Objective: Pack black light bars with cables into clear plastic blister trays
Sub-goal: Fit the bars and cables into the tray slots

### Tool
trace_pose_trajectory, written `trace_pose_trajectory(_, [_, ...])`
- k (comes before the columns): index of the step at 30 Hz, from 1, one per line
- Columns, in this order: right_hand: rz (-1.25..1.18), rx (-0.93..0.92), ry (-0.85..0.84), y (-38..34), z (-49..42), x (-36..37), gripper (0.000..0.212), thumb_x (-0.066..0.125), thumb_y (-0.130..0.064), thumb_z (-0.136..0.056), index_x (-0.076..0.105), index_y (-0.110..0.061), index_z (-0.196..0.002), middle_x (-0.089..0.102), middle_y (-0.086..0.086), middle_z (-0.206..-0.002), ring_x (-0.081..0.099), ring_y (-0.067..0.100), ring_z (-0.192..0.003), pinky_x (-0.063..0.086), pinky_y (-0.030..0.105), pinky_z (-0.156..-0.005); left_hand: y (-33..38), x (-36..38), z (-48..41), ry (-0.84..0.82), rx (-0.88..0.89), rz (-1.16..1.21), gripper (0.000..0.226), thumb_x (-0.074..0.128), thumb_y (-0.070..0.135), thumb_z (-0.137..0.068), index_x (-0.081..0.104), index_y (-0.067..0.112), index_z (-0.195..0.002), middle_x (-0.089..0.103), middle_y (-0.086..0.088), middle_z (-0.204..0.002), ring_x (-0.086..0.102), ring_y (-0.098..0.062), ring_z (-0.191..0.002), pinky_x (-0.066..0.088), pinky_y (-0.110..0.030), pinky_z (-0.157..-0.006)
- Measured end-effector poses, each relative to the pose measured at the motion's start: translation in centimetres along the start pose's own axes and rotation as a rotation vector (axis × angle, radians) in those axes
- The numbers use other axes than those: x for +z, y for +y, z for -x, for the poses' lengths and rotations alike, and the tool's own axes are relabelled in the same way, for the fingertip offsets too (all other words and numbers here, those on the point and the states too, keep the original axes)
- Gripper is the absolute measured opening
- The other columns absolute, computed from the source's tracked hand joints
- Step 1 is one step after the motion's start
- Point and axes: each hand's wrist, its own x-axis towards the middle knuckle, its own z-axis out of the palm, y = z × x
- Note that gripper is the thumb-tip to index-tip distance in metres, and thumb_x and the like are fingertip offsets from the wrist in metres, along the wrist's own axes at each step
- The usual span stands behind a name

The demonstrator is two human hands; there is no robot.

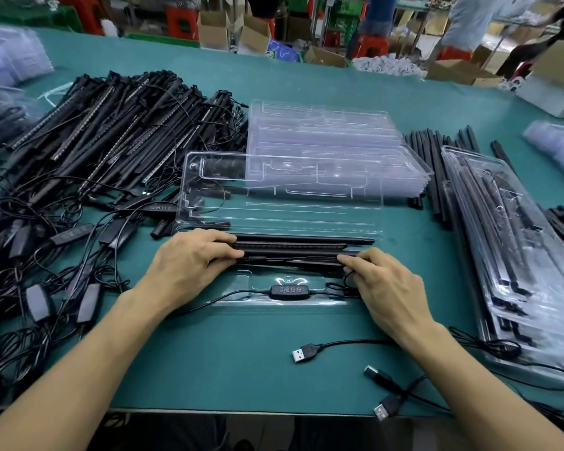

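1. My left fingers (223,253) are bent over the left end of the bars (300,247). The thumb is hidden, but I read the left hand (189,265) as gripping them.
2. My right fingertips (350,260) pinch the bars' right end, where a thin cable (228,296) leaves. The right hand (388,284) is otherwise low and flat.
3. The bars lie side by side along the slots of the open tray (274,203), mid-desk and nearer the front edge. The tray's lid half is folded back toward the far edge.
4. I judge the bars light and stiff, long enough to twist if taken at one end only. A hold at both ends suits them, pressing evenly until they seat.
5. The tray looks thin, springy and slick. I'd expect it to skate on the desk (241,359) or buckle under a hard push.
6. The cable is limp and will snag. Its controller (289,290) sits in the tray's front pocket, and its USB plug (302,354) trails loose toward the front edge. I'd take the cable near the controller, not by the wire.
7. Further out, a tangled pile (111,135) of bars fills the left side. A stack (323,135) of empty trays stands behind, and packed trays (508,262) lie at the right edge.
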Motion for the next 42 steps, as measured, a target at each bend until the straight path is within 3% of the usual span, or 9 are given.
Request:
trace_pose_trajectory(5, [-0.082,0.0,0.011,0.1,0.1,0.2,0.028,0.064,-0.017,-0.087,0.07,-0.033,-0.109,0.067,-0.01,-0.1,0.065,0.021,-0.087,0.05,0.034,-0.052,-0.7,0.2,-0.4,-0.015,-0.035,0.098,0.009,0.077,0.024,-0.085,0.08,0.028,-0.092,0.069,0.01,-0.112,0.064,-0.016,-0.101,0.048,-0.034,-0.086])
trace_pose_trajectory(14, [-0.101,-0.038,-0.044,1.1,0.0,0.5,0.013,0.063,-0.034,-0.092,0.071,-0.038,-0.101,0.063,-0.018,-0.105,0.064,0.018,-0.089,0.048,0.032,-0.06,-0.7,0.1,-0.4,-0.041,0.016,0.026,0.007,0.078,0.028,-0.083,0.08,0.029,-0.09,0.07,0.009,-0.11,0.066,-0.018,-0.098,0.049,-0.047,-0.09])
trace_pose_trajectory(20, [-0.267,0.087,-0.034,1.0,-0.1,0.4,0.009,0.068,-0.034,-0.088,0.065,-0.042,-0.091,0.062,-0.021,-0.096,0.061,0.01,-0.083,0.045,0.031,-0.066,-0.5,0.4,-0.3,-0.002,-0.035,0.016,0.008,0.08,0.028,-0.082,0.08,0.028,-0.09,0.071,0.009,-0.108,0.063,-0.024,-0.102,0.049,-0.05,-0.085])
trace_pose_trajectory(25, [-0.475,0.098,-0.224,1.2,-1.0,-0.3,0.04,0.067,-0.019,-0.079,0.06,-0.047,-0.108,0.055,-0.014,-0.099,0.054,0.006,-0.073,0.047,0.031,-0.074,-0.4,0.8,-0.1,0.04,-0.06,-0.004,0.007,0.08,0.032,-0.082,0.08,0.032,-0.089,0.072,0.012,-0.107,0.061,-0.024,-0.1,0.047,-0.047,-0.082])
trace_pose_trajectory(28, [-0.487,0.069,-0.272,0.9,-1.2,-0.9,0.057,0.053,-0.039,-0.073,0.05,-0.045,-0.13,0.048,-0.012,-0.109,0.051,0.005,-0.094,0.041,0.024,-0.085,-0.5,1.0,0.0,0.052,-0.091,0.033,0.021,0.065,0.048,-0.084,0.08,0.033,-0.087,0.072,0.013,-0.107,0.06,-0.02,-0.095,0.046,-0.044,-0.084])
trace_pose_trajectory(31, [-0.186,-0.014,-0.23,0.7,-1.0,-0.2,0.065,0.021,-0.069,-0.085,0.033,-0.046,-0.145,0.039,-0.014,-0.124,0.036,0.012,-0.109,0.03,0.03,-0.095,-0.7,1.0,-0.3,0.036,-0.152,0.101,0.017,0.071,0.047,-0.086,0.079,0.033,-0.083,0.07,0.016,-0.105,0.057,-0.016,-0.091,0.044,-0.047,-0.088])
trace_pose_trajectory(34, [-0.109,0.007,-0.201,0.9,-0.7,0.5,0.064,-0.001,-0.066,-0.089,0.031,-0.052,-0.143,0.036,-0.016,-0.133,0.031,0.012,-0.114,0.019,0.03,-0.089,-0.5,1.0,-0.8,0.038,-0.243,0.195,0.005,0.08,0.037,-0.078,0.076,0.038,-0.075,0.069,0.02,-0.097,0.056,-0.011,-0.094,0.043,-0.045,-0.093])
trace_pose_trajectory(39, [-0.161,0.065,-0.079,1.4,-0.9,1.2,0.034,0.041,-0.043,-0.099,0.056,-0.035,-0.128,0.048,-0.007,-0.115,0.042,0.018,-0.107,0.03,0.033,-0.089,-0.5,1.0,-1.0,0.078,-0.386,0.317,0.018,0.087,0.034,-0.071,0.074,0.039,-0.082,0.071,0.017,-0.091,0.061,-0.013,-0.097,0.047,-0.042,-0.093])
trace_pose_trajectory(42, [-0.255,0.071,-0.057,1.4,-1.0,1.2,0.025,0.056,-0.028,-0.097,0.064,-0.026,-0.121,0.051,-0.008,-0.105,0.047,0.018,-0.103,0.036,0.03,-0.091,-0.3,0.8,-1.0,0.047,-0.37,0.203,0.024,0.081,0.041,-0.076,0.072,0.042,-0.098,0.069,0.013,-0.097,0.059,-0.017,-0.1,0.045,-0.042,-0.095])
